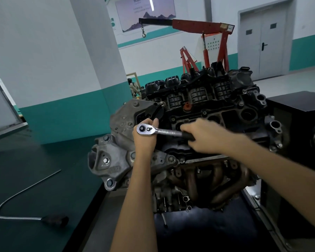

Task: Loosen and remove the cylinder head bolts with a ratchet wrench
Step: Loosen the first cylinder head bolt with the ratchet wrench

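Chromed ratchet wrench (153,130) lies roughly level over near-left end of dark cylinder head (216,110). Our left hand (145,140) cups wrench head from below, fingers curled round it; our right hand (205,137) wraps black handle. Engine (204,180) stands beside green bench top (35,160), bent rod (25,190) lying there. Red hoist (204,26), grey double door (262,42) behind. Whatever wrench head sits on is hidden beneath left hand; right hand motion-blurred.

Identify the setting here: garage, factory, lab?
Probably an automotive workshop, perhaps a training shop: a bare engine sits out of any car, a red engine hoist stands behind it, and a ratchet wrench is held at its top.
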### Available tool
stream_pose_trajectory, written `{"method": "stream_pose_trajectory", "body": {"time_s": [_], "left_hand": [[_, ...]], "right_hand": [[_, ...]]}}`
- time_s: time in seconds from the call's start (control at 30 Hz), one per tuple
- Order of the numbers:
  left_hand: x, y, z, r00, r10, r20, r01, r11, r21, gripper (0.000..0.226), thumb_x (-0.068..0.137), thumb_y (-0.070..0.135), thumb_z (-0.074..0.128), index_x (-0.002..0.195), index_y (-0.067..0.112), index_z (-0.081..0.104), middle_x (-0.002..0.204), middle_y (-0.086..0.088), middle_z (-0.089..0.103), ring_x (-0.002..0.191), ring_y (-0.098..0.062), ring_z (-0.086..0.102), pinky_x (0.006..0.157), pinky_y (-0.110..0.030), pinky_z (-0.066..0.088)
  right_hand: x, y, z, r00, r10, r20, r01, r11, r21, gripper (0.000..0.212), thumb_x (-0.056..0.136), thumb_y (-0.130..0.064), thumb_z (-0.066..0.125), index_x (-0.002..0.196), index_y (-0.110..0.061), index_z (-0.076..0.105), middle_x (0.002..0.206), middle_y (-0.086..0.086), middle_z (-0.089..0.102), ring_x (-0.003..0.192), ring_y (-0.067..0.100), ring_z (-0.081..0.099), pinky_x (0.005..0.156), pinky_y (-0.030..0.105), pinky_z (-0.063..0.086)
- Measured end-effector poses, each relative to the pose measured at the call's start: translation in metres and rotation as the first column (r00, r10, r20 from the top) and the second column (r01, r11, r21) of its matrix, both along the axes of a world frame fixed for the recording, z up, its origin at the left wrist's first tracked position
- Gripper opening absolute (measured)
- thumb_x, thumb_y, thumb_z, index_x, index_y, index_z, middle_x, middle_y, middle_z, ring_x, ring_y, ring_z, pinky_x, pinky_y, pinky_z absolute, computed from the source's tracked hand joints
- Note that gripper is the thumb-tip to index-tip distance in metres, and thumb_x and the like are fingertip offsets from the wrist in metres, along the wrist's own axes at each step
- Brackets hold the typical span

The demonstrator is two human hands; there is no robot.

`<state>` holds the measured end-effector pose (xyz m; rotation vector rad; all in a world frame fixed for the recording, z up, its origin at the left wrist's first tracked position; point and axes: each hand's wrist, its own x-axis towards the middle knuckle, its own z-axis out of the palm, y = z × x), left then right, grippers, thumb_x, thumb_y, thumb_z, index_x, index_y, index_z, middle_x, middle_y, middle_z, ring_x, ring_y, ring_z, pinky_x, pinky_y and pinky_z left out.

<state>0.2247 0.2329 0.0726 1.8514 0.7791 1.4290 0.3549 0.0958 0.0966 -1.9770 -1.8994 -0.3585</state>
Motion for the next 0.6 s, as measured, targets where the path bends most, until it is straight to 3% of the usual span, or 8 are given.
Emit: {"method": "stream_pose_trajectory", "body": {"time_s": [0.07, 0.13, 0.27, 0.33, 0.4, 0.47, 0.53, 0.6], "left_hand": [[0.003, 0.0, 0.0, 1.0, 0.024, 0.013, -0.024, 1.0, -0.005, 0.043, 0.093, 0.02, 0.061, 0.063, -0.007, 0.046, 0.052, -0.004, 0.037, 0.053, -0.014, 0.032, 0.054, -0.03, 0.028], [0.004, 0.0, 0.0, 0.998, 0.065, 0.007, -0.065, 0.998, 0.001, 0.042, 0.093, 0.023, 0.062, 0.066, -0.008, 0.052, 0.051, -0.001, 0.041, 0.052, -0.014, 0.036, 0.054, -0.029, 0.03], [0.002, -0.001, 0.0, 0.996, 0.094, 0.002, -0.094, 0.995, 0.029, 0.041, 0.093, 0.023, 0.061, 0.067, -0.007, 0.056, 0.055, -0.006, 0.046, 0.055, -0.016, 0.04, 0.055, -0.028, 0.032], [0.001, -0.001, 0.0, 0.998, 0.067, -0.004, -0.067, 0.997, 0.024, 0.04, 0.093, 0.023, 0.062, 0.068, -0.008, 0.055, 0.057, -0.009, 0.047, 0.056, -0.019, 0.04, 0.056, -0.028, 0.032], [0.0, -0.001, 0.0, 1.0, 0.016, -0.025, -0.015, 0.999, 0.032, 0.04, 0.092, 0.021, 0.063, 0.069, -0.01, 0.054, 0.056, -0.01, 0.044, 0.055, -0.018, 0.037, 0.054, -0.028, 0.03], [-0.002, -0.001, 0.0, 0.998, -0.041, -0.043, 0.043, 0.998, 0.039, 0.04, 0.092, 0.018, 0.064, 0.065, -0.008, 0.05, 0.053, -0.005, 0.039, 0.052, -0.014, 0.033, 0.051, -0.026, 0.028], [-0.003, -0.001, 0.001, 0.996, -0.069, -0.06, 0.071, 0.997, 0.034, 0.042, 0.091, 0.016, 0.065, 0.059, -0.001, 0.045, 0.053, -0.002, 0.036, 0.053, -0.011, 0.031, 0.052, -0.026, 0.027], [-0.003, -0.002, 0.003, 0.996, -0.076, -0.048, 0.076, 0.997, -0.002, 0.043, 0.091, 0.015, 0.064, 0.055, 0.01, 0.042, 0.052, 0.002, 0.035, 0.053, -0.01, 0.03, 0.054, -0.028, 0.027]], "right_hand": [[-0.025, -0.007, -0.041, 0.95, 0.017, -0.312, -0.011, 1.0, 0.021, 0.012, 0.079, -0.017, 0.057, 0.085, -0.021, 0.048, 0.067, -0.002, 0.049, 0.062, 0.025, 0.055, 0.056, 0.033, 0.046], [-0.06, -0.004, -0.07, 0.816, 0.082, -0.573, -0.052, 0.996, 0.069, 0.013, 0.079, -0.013, 0.056, 0.089, -0.019, 0.051, 0.071, 0.005, 0.057, 0.065, 0.028, 0.058, 0.058, 0.037, 0.05], [-0.109, 0.01, -0.096, 0.639, 0.135, -0.757, -0.023, 0.987, 0.158, 0.024, 0.08, -0.01, 0.053, 0.104, -0.018, 0.054, 0.074, -0.002, 0.059, 0.065, 0.016, 0.059, 0.061, 0.029, 0.051], [-0.099, 0.009, -0.094, 0.674, 0.138, -0.726, -0.036, 0.987, 0.155, 0.022, 0.08, -0.01, 0.054, 0.101, -0.017, 0.054, 0.077, 0.002, 0.06, 0.069, 0.02, 0.06, 0.063, 0.03, 0.052], [-0.073, 0.004, -0.083, 0.762, 0.132, -0.634, -0.08, 0.991, 0.11, 0.015, 0.079, -0.009, 0.055, 0.089, -0.019, 0.051, 0.078, 0.008, 0.058, 0.071, 0.029, 0.058, 0.062, 0.03, 0.046], [-0.042, -0.001, -0.062, 0.863, 0.119, -0.491, -0.114, 0.993, 0.041, 0.014, 0.078, -0.009, 0.058, 0.085, -0.019, 0.051, 0.073, 0.004, 0.054, 0.067, 0.028, 0.057, 0.058, 0.028, 0.042], [-0.011, -0.001, -0.031, 0.966, 0.064, -0.252, -0.079, 0.996, -0.049, 0.014, 0.081, -0.014, 0.06, 0.09, -0.021, 0.054, 0.069, -0.005, 0.05, 0.066, 0.022, 0.058, 0.054, 0.027, 0.041], [0.011, 0.004, 0.003, 0.999, 0.033, 0.034, -0.031, 0.996, -0.082, 0.017, 0.084, -0.018, 0.058, 0.099, -0.026, 0.054, 0.066, -0.013, 0.039, 0.069, 0.019, 0.054, 0.055, 0.027, 0.034]]}}
